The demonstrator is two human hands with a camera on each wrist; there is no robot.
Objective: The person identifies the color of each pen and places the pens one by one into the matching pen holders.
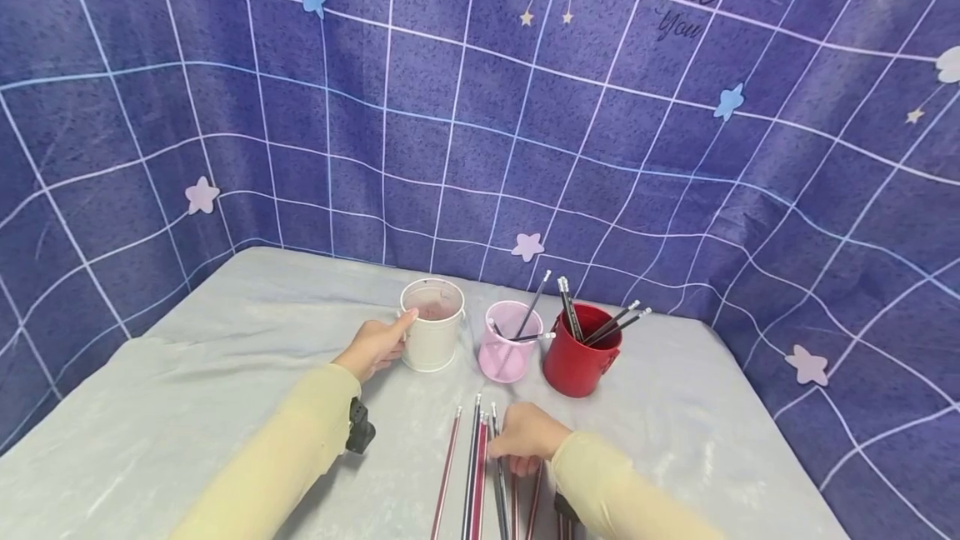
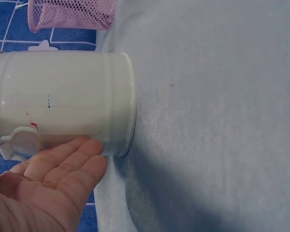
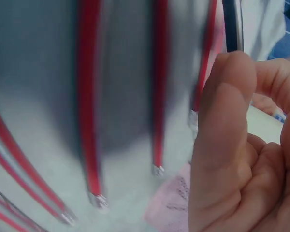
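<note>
A white metal bucket [image 1: 433,347] with a small side handle stands upright at the table's middle. My left hand [image 1: 377,345] holds its left side, the thumb at the rim and the fingers along the outer wall. Red and blue marks show on that wall in the left wrist view. Nearer to me, my right hand [image 1: 527,436] pinches a black pencil [image 3: 232,24] between thumb and fingers, among the loose pencils. Beside it lie several red striped pencils [image 1: 448,469], their eraser ends pointing away from me.
A pink mesh cup [image 1: 504,365] with a few dark pencils stands right of the bucket. Next to it is a red bucket [image 1: 576,369] holding several black pencils. A grey cloth [image 1: 247,340] covers the table, and a blue patterned curtain [image 1: 420,140] hangs behind.
</note>
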